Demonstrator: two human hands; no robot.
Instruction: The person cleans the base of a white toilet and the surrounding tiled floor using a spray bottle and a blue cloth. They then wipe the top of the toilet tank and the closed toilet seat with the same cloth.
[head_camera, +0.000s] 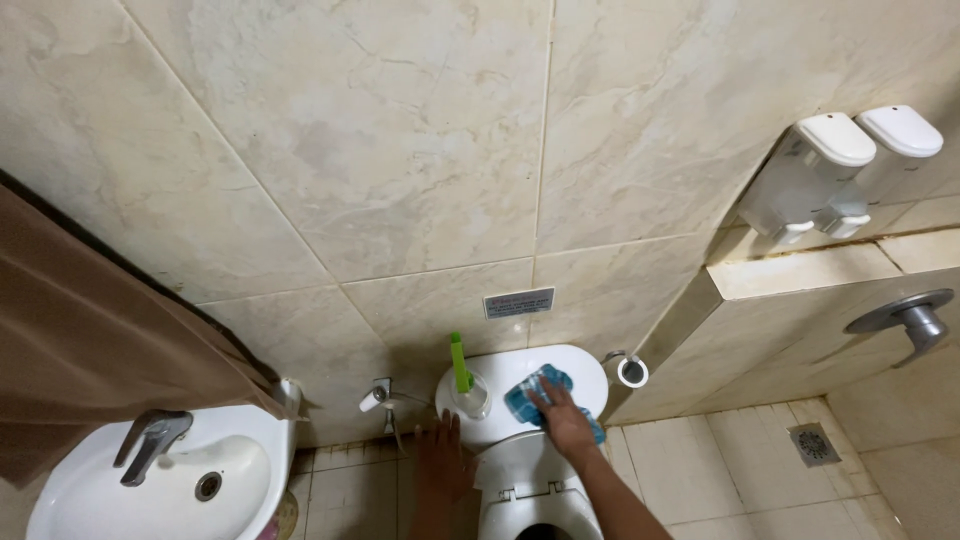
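Presently, a crumpled blue cleaning cloth (535, 395) is pressed flat on the white ceramic toilet cistern lid (575, 375) by the right hand (562, 415), fingers spread over it. The left hand (442, 462), fingers splayed and empty, is braced at the cistern's left edge. A green-handled brush in a clear holder (463, 380) crowds the lid's left side; a white basin (180, 485) stands well apart.

cistern lid (575, 372): right half open | left edge: green brush (460, 364) in holder stands in the way | right: paper holder (631, 371) close
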